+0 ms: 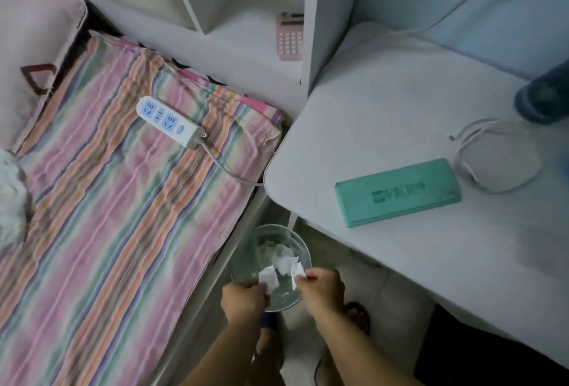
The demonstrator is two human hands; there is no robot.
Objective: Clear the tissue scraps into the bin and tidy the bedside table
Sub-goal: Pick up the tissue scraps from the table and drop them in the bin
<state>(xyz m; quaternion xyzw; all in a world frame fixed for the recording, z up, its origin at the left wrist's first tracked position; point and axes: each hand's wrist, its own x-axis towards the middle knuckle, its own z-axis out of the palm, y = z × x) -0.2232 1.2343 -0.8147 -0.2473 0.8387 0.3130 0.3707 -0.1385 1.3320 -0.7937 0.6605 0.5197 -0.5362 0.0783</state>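
Observation:
A round pale-green bin [246,250] stands on the floor between the bed and the white bedside table [385,127]. Crumpled white tissue [272,250] lies inside it. Both hands are over the bin's near rim. My left hand [244,298] pinches a white tissue scrap [268,278]. My right hand [321,290] pinches another white scrap [297,273]. A third scrap [285,264] shows between them, over the bin. On the table lie a teal flat case [397,191] and a coiled white cable [498,164].
A dark blue bottle [545,99] stands at the table's right edge. A white power strip [169,122] lies on the striped bedspread [107,216]. A pink calculator [290,37] rests in the shelf niche. My feet [357,315] are on the floor by the bin.

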